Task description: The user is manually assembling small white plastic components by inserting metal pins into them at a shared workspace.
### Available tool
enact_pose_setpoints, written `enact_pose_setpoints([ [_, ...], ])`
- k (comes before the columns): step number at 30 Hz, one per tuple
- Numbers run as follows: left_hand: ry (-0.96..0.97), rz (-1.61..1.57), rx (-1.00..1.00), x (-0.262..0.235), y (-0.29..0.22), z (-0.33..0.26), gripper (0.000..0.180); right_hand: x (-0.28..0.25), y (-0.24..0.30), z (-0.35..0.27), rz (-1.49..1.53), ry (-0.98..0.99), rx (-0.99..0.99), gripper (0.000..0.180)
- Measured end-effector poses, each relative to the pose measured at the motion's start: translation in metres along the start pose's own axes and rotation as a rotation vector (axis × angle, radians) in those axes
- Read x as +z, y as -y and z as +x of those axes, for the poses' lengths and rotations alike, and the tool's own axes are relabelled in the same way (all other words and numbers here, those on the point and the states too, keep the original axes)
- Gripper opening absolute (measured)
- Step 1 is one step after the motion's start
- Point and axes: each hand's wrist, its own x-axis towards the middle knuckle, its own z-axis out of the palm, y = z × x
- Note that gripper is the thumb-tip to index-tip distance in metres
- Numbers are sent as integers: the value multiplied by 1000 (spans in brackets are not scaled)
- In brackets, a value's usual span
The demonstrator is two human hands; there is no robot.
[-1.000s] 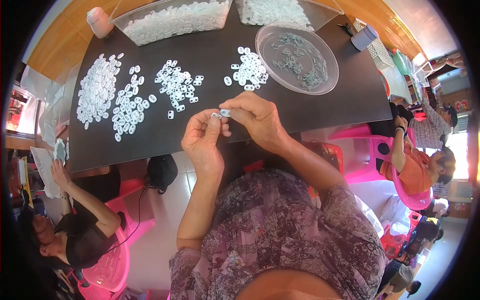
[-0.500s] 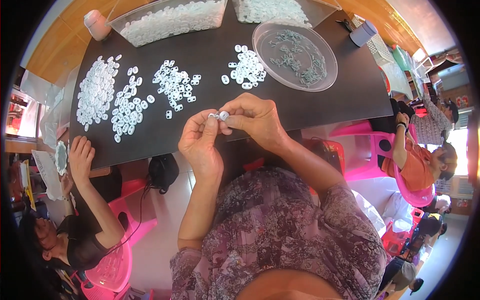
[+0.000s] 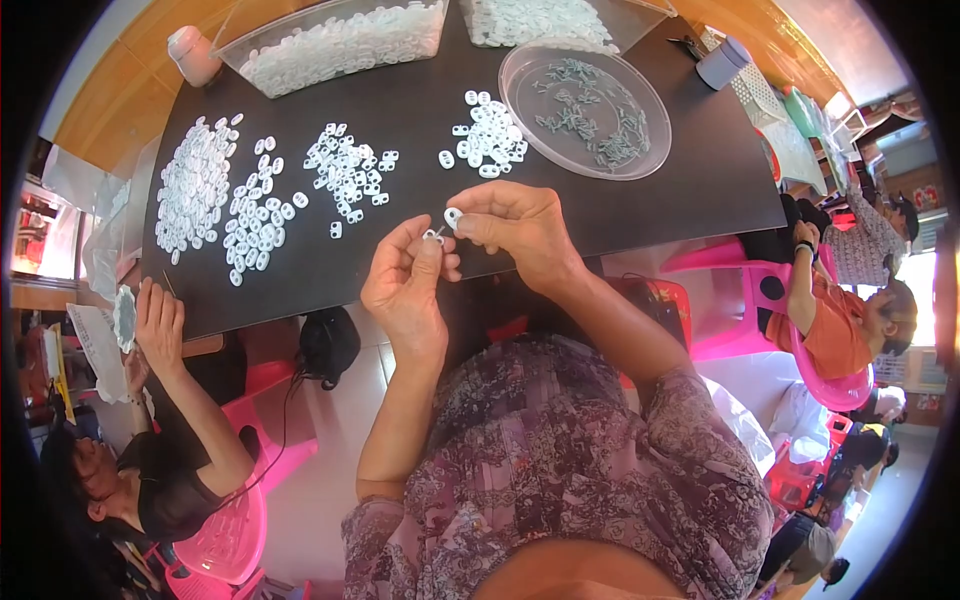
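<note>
Above the table's near edge, my left hand point(image 3: 405, 295) pinches a small white two-hole piece point(image 3: 432, 236) between thumb and fingers. A thin grey pin point(image 3: 441, 229) sticks up from it toward the other hand. My right hand point(image 3: 520, 228) grips a white oval button-like piece point(image 3: 453, 217) by its side, close to the pin; the oval looks slightly apart from the two-hole piece. Beyond my hands lie a small pile of white ovals point(image 3: 490, 138) and a pile of square two-hole pieces point(image 3: 345, 165). A round clear dish point(image 3: 655, 115) holds grey pins point(image 3: 620, 150).
Two more oval piles, a large one point(image 3: 192, 190) and a looser one point(image 3: 258, 222), lie on the dark table point(image 3: 410, 130) at left. Clear bins point(image 3: 270, 85) of white pieces stand at the back. A co-worker's hand point(image 3: 160, 318) rests at the left table edge.
My right hand has lifted the oval up and turned its face into view, showing the grey pin between the pieces. My left hand has shifted slightly. The co-worker's hand moved slightly downward.
</note>
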Motion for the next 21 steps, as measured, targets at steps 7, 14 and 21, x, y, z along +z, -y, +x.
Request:
enact_pose_setpoints([
  [7, -8, 91, 32, 1, 0, -2, 17, 0, -3, 2, 34, 18, 1, 19],
  [14, -14, 129, 27, 1, 0, -1, 14, 0, -5, 2, -38, 22, -41, 19],
  [21, -27, 129, 30, 0, 1, -2, 13, 2, -10, 3, -103, 12, -59, 18],
])
